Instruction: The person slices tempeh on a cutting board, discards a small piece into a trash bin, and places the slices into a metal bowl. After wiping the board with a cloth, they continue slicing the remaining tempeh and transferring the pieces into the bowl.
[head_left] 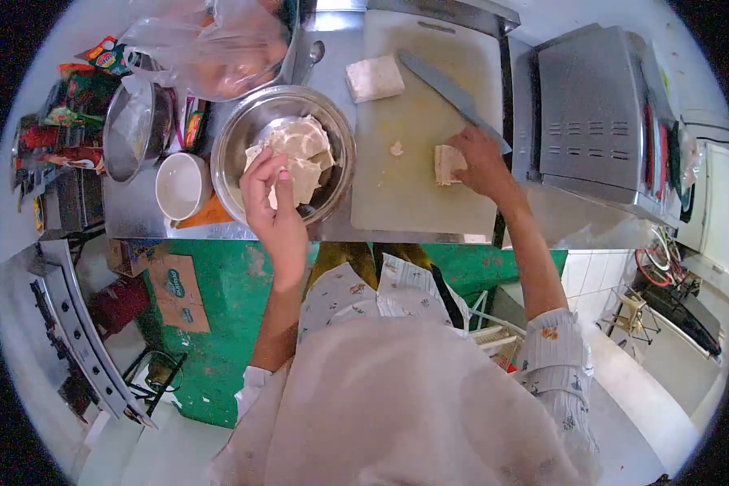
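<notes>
Over a round metal bowl (344,162) that holds pale slabs (304,146), my left hand (271,194) has its fingers bent against the slabs; whether it grips one is unclear. On the cutting board (413,211), my right hand (482,166) has its fingers around a small pale block (445,165). A knife (445,89) lies slantwise on the board, its lower end near my right hand. A larger pale block (375,78) rests at the board's upper left, and a few crumbs (396,148) lie mid-board.
A white bowl (181,187) stands left of the metal bowl. Behind are a spoon (313,57) and a plastic bag (227,49) of round brownish items. A metal pan (138,134) and packets (81,93) are at far left. A metal appliance (591,113) stands right of the board.
</notes>
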Demonstrator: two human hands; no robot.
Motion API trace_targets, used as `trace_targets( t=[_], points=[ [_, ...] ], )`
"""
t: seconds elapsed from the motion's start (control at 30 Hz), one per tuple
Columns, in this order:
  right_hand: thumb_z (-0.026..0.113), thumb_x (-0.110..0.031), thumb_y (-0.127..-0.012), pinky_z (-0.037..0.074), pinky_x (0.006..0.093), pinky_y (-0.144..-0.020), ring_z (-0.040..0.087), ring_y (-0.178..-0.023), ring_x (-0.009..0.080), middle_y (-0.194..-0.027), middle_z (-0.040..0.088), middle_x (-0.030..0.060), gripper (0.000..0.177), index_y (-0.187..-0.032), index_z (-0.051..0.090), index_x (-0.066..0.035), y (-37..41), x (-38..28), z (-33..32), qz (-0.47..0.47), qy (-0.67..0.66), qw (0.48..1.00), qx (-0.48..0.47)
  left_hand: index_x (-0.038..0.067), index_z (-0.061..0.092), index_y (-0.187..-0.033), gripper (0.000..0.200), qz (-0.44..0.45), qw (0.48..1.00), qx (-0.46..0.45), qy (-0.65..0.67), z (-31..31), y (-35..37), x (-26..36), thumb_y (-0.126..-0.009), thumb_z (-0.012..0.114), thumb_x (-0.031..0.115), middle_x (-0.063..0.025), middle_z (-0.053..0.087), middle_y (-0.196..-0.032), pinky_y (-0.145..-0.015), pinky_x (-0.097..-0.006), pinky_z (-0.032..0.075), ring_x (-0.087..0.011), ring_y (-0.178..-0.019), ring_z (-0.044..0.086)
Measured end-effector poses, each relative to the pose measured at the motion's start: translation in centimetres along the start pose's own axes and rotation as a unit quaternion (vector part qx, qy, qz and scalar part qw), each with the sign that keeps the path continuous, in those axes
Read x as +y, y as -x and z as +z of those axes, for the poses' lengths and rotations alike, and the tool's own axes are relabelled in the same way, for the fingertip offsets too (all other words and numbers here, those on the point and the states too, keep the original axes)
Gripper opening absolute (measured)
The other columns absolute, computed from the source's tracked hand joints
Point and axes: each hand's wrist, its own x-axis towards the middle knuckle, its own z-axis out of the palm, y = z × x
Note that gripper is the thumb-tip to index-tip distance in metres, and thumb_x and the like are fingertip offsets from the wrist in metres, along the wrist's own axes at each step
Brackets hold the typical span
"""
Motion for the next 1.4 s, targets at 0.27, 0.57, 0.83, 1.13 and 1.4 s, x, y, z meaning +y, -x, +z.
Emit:
trace_targets(
  t=[0.27, 0.57, 0.83, 1.13, 1.4],
  points=[
    [0.072, -0.004, -0.059, 0.042, 0.0398, -0.077, 0.056, -0.086, 0.032, -0.083, 0.057, 0.0128, 0.031, -0.086, 0.055, -0.003, 1.3, -1.7, -2.0, -0.017, 0.006, 0.998, -0.054, 0.0, 0.058, -0.1, 0.016, -0.034, 0.997, 0.074, -0.014, -2.2, 0.0, -0.3, -0.087, 0.053, 0.009, -0.0134, 0.055, -0.115, -0.096, -0.0339, 0.036, -0.0224, -0.11, 0.049],
    [0.072, -0.021, -0.069, 0.048, 0.0363, -0.071, 0.061, -0.079, 0.0274, -0.084, 0.063, 0.0129, 0.031, -0.091, 0.058, -0.004, -2.2, -11.0, -7.6, 0.016, -0.32, 0.947, 0.022, -0.002, 0.058, -0.102, 0.017, -0.05, 0.987, 0.152, -0.006, -6.0, 0.0, -2.2, -0.088, 0.051, 0.005, -0.0136, 0.051, -0.117, -0.094, -0.0315, 0.038, -0.021, -0.109, 0.049],
    [0.08, -0.024, -0.059, 0.049, 0.0337, -0.07, 0.062, -0.081, 0.0217, -0.086, 0.064, 0.012, 0.051, -0.097, 0.056, 0.0, -12.6, -18.2, 3.0, 0.02, -0.544, 0.839, 0.006, 0.0, 0.058, -0.103, 0.018, -0.086, 0.99, 0.103, -0.036, -5.6, 0.2, -1.4, -0.087, 0.052, 0.005, -0.0112, 0.053, -0.117, -0.092, -0.031, 0.038, -0.0198, -0.109, 0.048],
    [0.066, -0.016, -0.073, 0.047, 0.0394, -0.08, 0.06, -0.09, 0.035, -0.098, 0.061, 0.0227, 0.043, -0.107, 0.051, 0.006, -12.3, -19.9, 3.2, 0.014, -0.251, 0.961, 0.111, 0.002, 0.057, -0.111, 0.028, 0.126, 0.944, -0.109, -0.286, -2.1, -3.0, -2.6, -0.088, 0.049, 0.015, -0.014, 0.051, -0.122, -0.101, -0.0408, 0.031, -0.0332, -0.118, 0.042],
    [0.052, 0.0, -0.078, 0.045, 0.0395, -0.085, 0.055, -0.094, 0.0349, -0.098, 0.06, 0.018, 0.026, -0.102, 0.06, -0.003, -6.7, -13.8, 1.5, 0.037, -0.185, 0.961, 0.204, 0.0, 0.059, -0.105, 0.025, 0.18, 0.902, -0.176, -0.35, -1.2, -4.2, -4.1, -0.086, 0.051, 0.015, -0.0146, 0.054, -0.117, -0.099, -0.0404, 0.034, -0.0325, -0.116, 0.043]
  ],
)
